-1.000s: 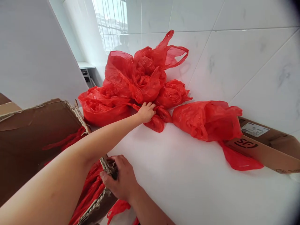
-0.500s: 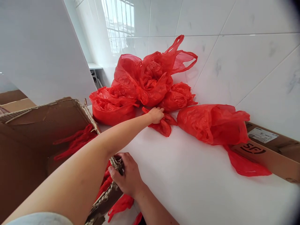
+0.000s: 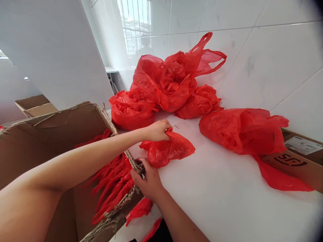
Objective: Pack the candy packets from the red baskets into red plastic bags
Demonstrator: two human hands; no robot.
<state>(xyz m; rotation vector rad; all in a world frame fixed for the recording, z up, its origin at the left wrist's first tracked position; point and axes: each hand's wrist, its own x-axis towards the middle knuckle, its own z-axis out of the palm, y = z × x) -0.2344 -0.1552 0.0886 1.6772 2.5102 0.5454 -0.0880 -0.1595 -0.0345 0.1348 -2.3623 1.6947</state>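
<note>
My left hand point(image 3: 159, 130) is closed around the top of a small red plastic bag point(image 3: 168, 151), which hangs just over or on the white table; I cannot tell whether it touches. My right hand point(image 3: 148, 178) grips the torn rim of an open cardboard box point(image 3: 73, 112), thumb on the inner side. Inside that box lie several folded red plastic bags point(image 3: 113, 188), partly covered by my left forearm. Beyond my left hand, bulging red bags point(image 3: 174, 80) are heaped against the tiled wall.
A full red bag point(image 3: 239, 131) rests at the right, against a brown carton point(image 3: 297, 161) with a label. Loose red plastic point(image 3: 140, 210) lies beneath my right wrist. Another cardboard box point(image 3: 37, 106) stands farther off at the left. White table surface point(image 3: 214, 195) spreads across the front right.
My left hand has lifted the small red bag from beside the heap and drawn it nearer the box. My right hand stays on the rim. The view has shifted slightly left.
</note>
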